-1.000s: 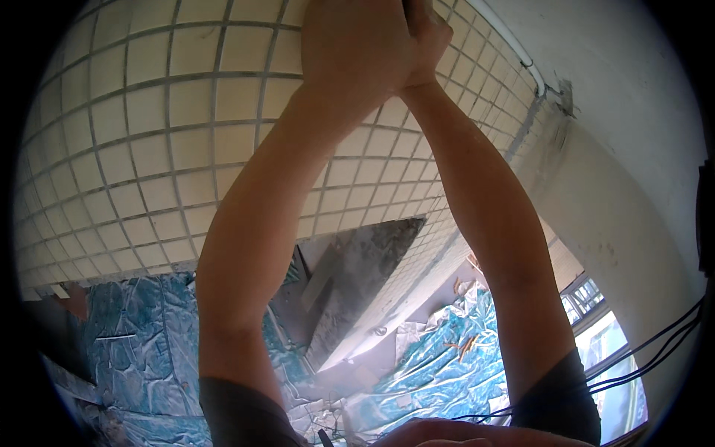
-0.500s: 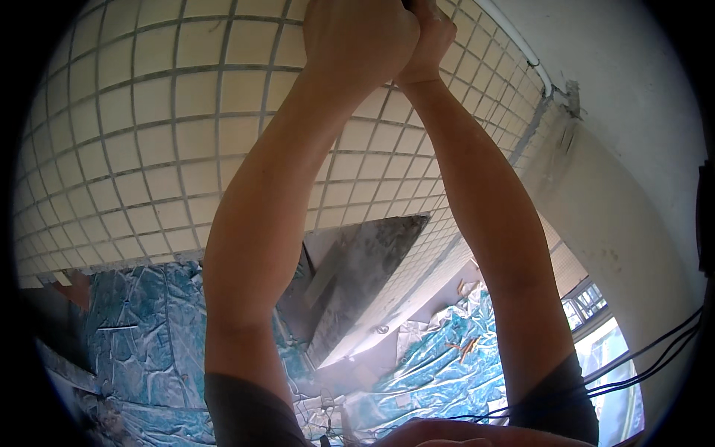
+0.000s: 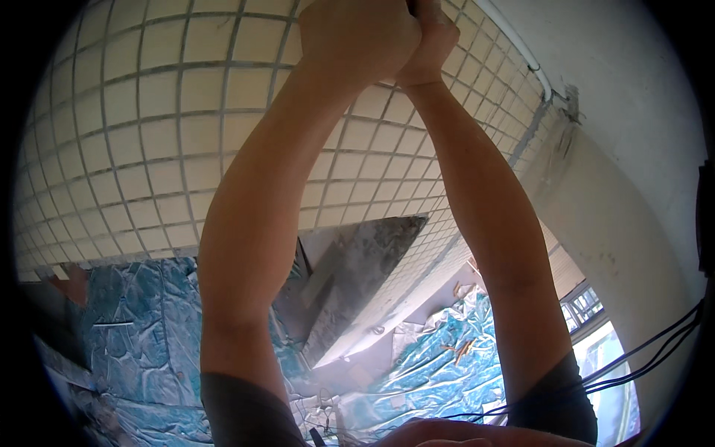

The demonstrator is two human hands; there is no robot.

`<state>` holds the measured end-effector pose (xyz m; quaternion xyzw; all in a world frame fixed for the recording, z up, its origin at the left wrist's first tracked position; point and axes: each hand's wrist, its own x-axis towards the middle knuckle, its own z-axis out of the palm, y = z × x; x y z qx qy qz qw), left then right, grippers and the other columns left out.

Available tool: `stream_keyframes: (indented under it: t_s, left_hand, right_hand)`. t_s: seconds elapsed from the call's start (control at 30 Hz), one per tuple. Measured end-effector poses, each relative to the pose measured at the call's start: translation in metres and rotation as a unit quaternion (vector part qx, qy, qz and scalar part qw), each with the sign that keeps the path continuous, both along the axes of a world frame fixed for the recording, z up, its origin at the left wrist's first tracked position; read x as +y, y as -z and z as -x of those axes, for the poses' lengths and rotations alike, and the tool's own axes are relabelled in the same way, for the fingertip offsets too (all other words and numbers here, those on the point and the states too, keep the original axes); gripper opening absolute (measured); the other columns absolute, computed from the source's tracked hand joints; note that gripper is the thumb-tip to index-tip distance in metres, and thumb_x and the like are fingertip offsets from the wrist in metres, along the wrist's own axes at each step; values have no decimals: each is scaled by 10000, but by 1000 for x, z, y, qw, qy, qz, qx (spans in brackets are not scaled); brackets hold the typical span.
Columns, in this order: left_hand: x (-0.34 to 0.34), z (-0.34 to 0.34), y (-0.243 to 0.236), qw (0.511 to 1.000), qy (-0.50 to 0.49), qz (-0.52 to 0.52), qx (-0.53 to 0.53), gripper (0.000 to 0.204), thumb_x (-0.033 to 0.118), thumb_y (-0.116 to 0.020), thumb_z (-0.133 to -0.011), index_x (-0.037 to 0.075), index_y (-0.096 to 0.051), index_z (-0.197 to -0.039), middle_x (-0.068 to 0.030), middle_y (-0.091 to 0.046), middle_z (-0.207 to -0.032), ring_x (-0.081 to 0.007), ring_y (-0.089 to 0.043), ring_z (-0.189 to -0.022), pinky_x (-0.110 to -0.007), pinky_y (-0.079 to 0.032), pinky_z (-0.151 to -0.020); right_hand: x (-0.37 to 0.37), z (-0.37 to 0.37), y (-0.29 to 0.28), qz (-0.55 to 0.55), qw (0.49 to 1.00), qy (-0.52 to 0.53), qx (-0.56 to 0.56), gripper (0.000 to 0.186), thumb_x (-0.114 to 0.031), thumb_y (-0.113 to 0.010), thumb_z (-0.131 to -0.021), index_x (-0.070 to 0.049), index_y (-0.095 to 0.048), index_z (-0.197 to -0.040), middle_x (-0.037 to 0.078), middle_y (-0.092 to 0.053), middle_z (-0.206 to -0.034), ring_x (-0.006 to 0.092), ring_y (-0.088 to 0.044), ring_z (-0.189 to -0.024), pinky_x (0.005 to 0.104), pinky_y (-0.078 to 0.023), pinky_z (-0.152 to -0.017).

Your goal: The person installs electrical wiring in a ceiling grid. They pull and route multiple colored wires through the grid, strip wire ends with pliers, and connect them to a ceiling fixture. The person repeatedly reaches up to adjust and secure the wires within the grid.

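Note:
Both arms reach up to the top edge of the view, against a wall of cream tiles [image 3: 201,89] with grey joints. My left hand [image 3: 363,37] is closed, its back toward me and its fingers out of sight. Right beside it, touching it, my right hand [image 3: 436,46] is closed too, with bent fingers. A small dark bit of something shows between the two hands at the very top. What they grip is otherwise hidden, so I cannot tell its kind.
A white pipe [image 3: 518,46] runs along the wall's top right by the pale ceiling [image 3: 618,67]. Below, crumpled blue sheeting [image 3: 141,328] covers the floor, with debris [image 3: 463,350] on it. Dark cables [image 3: 633,365] cross at the right near a window [image 3: 614,372].
Both hands stay at the same high place, close together. My left forearm has shifted slightly left, and the view has moved a little.

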<state>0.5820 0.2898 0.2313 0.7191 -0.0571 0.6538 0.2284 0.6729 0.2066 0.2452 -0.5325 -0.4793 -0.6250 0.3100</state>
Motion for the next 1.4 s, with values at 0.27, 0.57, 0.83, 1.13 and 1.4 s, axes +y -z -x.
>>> stream_keyframes:
  t_s: [0.27,0.57,0.83,1.13,1.4]
  left_hand:
    - [-12,-12,14,992,8,-22,-126,772,325,-597,-924,-37,-309,-1543,-275,-705,-1029,-427,-707,-957,-499,-576,-830]
    - [-4,0,-1,996,87,33,0,674,278,-558,-945,15,-365,-1535,-208,-726,-956,-404,-714,-894,-521,-556,-748]
    - [-9,13,9,993,107,11,-57,570,272,-562,-945,7,-455,-1438,-212,-730,-954,-416,-711,-864,-519,-553,-719]
    - [87,41,-21,961,-237,-104,-99,128,119,-611,-865,34,-629,-959,-173,-686,-859,-384,-686,-774,-485,-546,-666]
    - [107,52,-18,949,-198,-113,-217,80,-11,-604,-826,44,-575,-877,-173,-651,-821,-407,-648,-749,-502,-500,-652]
  right_hand:
    - [0,-7,-4,-28,999,-14,-17,461,-221,-636,-990,-126,-554,-1434,53,-627,-782,189,-581,-651,324,-483,-592]
    - [6,-10,-2,-42,998,-7,-35,453,-226,-646,-989,-146,-542,-1422,47,-645,-796,173,-583,-660,323,-476,-590]
    - [-1,3,-6,-26,999,-11,36,395,-165,-658,-956,-136,-571,-1340,15,-473,-622,152,-470,-537,305,-383,-512]
    - [-4,-6,-13,-10,999,-3,-52,399,-68,-539,-991,-58,-549,-1390,27,-529,-632,134,-485,-515,275,-366,-478]
    - [17,64,-15,56,788,-437,431,554,-129,-547,-1026,-70,-393,-1554,-3,-591,-766,95,-458,-583,230,-353,-521]
